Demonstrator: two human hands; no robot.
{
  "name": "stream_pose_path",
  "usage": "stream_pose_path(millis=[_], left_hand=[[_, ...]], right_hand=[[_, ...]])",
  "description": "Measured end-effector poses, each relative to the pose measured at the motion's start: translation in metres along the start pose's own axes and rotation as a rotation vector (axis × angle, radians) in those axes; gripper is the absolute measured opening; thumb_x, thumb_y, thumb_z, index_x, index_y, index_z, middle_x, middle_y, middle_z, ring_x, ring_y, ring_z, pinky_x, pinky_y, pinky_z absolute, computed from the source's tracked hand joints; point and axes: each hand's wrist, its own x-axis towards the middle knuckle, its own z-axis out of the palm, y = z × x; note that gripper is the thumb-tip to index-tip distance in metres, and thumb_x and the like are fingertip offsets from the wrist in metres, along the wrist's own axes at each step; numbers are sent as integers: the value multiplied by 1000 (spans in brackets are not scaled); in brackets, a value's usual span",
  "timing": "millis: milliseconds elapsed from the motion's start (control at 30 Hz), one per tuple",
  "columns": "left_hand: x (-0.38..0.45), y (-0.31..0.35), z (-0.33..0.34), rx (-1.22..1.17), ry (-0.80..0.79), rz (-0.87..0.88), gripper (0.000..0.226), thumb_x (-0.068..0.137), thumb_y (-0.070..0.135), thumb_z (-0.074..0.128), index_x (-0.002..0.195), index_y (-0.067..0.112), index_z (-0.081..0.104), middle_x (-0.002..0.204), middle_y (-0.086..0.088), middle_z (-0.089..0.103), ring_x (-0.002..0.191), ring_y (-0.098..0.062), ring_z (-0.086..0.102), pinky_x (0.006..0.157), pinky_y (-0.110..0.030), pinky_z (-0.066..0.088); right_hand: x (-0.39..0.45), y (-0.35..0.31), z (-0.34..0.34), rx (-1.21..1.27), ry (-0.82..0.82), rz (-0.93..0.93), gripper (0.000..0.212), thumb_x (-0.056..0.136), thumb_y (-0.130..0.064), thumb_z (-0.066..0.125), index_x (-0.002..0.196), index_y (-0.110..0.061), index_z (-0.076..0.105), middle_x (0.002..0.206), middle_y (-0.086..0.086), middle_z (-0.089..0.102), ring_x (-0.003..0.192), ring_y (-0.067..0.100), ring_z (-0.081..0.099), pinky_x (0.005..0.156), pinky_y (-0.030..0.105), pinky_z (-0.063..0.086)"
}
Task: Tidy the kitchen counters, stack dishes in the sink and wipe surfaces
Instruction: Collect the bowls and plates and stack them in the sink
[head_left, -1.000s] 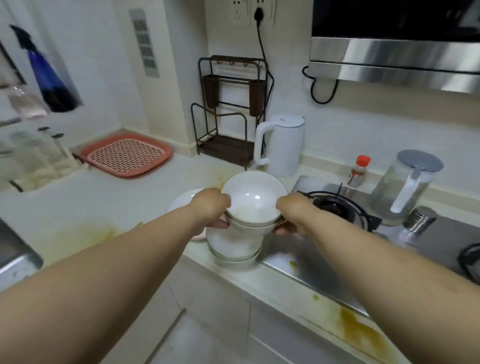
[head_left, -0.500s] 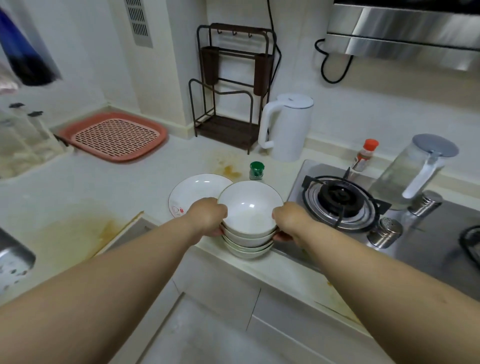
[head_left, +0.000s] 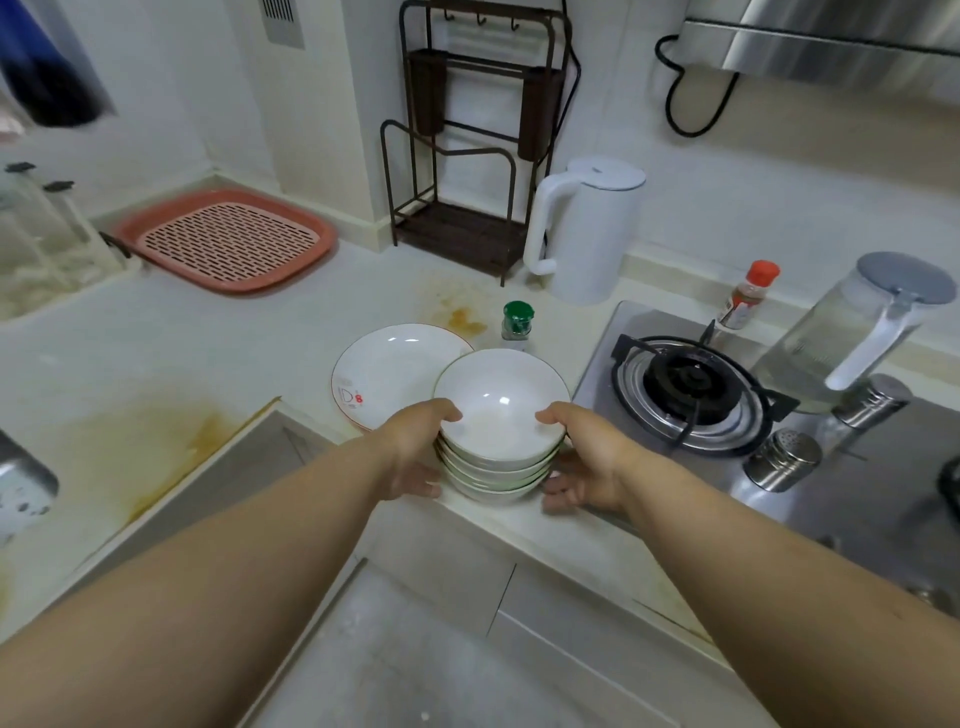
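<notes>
Both hands grasp the bowl stack (head_left: 496, 457) w/ thumbs over the top rim, left hand (head_left: 415, 447) on its left side & right hand (head_left: 582, 457) on its right, stack sitting at the counter's (head_left: 208, 353) front edge, touching a white plate (head_left: 389, 374), just left of the stove (head_left: 691, 395).

Both forearms bare, no sleeves or jewellery.

Glossy ceramic, brushed steel, stained matt counter

The stacked bowls (head_left: 501, 410) in both grips looked like glossy white ceramic, as did the plate (head_left: 387, 371) beside the left grip. The counter (head_left: 171, 358) was pale, matt and stained. Right of the grips, the stove top (head_left: 852, 488) and shaker (head_left: 783, 460) were brushed metal.
</notes>
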Motion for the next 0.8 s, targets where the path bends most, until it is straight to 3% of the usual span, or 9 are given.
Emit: stream_pose_path(millis=[133, 367, 500, 600, 800], left_hand=[[-2, -1, 12, -78, -11, 34, 23, 91, 15, 46, 113, 9, 46, 92, -8, 50, 81, -32, 57, 79, -44, 53], [-17, -2, 12, -98, 76, 68, 25, 88, 7, 42, 113, 8, 45, 97, -8, 45, 89, -37, 54, 64, -41, 54], [-38, -1, -4, -157, 137, 121, 28, 88, 6, 41, 115, 8, 44, 104, -9, 43, 73, -33, 55, 61, -40, 55], [-55, -5, -30, -177, 228, 155, 32, 87, 6, 41, 119, 6, 43, 112, -12, 41, 71, -35, 55, 67, -42, 56], [-96, -24, -115, -263, 400, 204, 27, 86, 5, 40, 113, 5, 43, 90, -9, 42, 74, -35, 50, 70, -44, 53]], right_hand=[[8, -1, 5, 133, -49, 2, 42, 83, -21, 48, 125, -12, 48, 102, 12, 60, 89, 34, 61, 83, 47, 51], [-5, -5, 12, 68, -32, -52, 42, 83, -11, 41, 125, -10, 43, 107, 14, 57, 102, 39, 59, 95, 59, 45], [-20, -20, 30, -49, -63, -126, 35, 85, -11, 40, 121, -10, 42, 96, 13, 51, 85, 34, 56, 88, 53, 49], [-32, -28, 60, -144, -132, -173, 37, 86, -11, 39, 123, -11, 40, 93, 13, 48, 80, 32, 53, 85, 52, 49], [-57, -36, 154, -252, -288, -209, 25, 88, -9, 39, 113, -11, 41, 89, 10, 47, 78, 31, 53, 95, 56, 45]])
